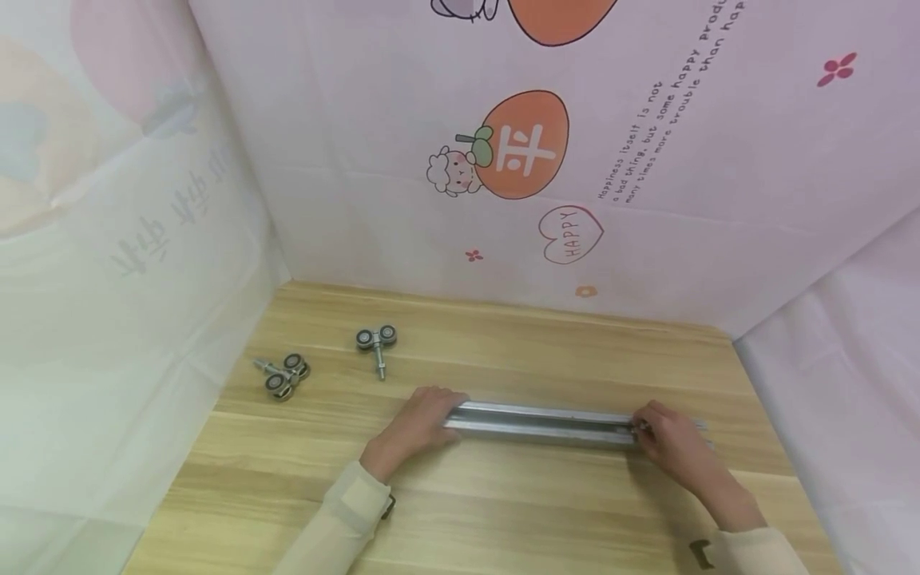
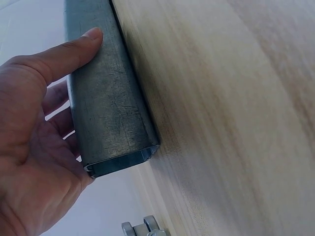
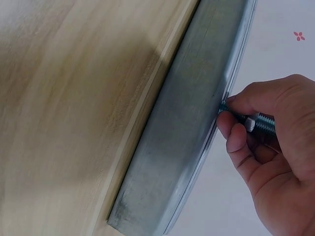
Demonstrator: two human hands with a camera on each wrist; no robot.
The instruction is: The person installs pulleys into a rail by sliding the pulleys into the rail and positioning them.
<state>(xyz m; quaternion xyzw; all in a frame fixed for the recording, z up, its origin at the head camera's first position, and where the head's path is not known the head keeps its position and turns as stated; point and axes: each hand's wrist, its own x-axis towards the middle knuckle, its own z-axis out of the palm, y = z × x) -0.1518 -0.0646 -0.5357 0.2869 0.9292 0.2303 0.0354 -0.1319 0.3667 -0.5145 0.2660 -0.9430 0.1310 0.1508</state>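
On the wooden table [image 1: 503, 511], my left hand [image 1: 415, 425] grips a metal rail [image 1: 539, 436] near its end while my right hand [image 1: 674, 446] pinches a bolt [image 3: 266, 125] at its slot [image 1: 546, 422]; I judge the rail stiff, weighty, slick, best held by its sides.

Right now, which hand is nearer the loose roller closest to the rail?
Left. The left hand grips the left end of the rail, just beside that roller; the right hand is much farther off, near the rail's right end, pinching a threaded bolt.
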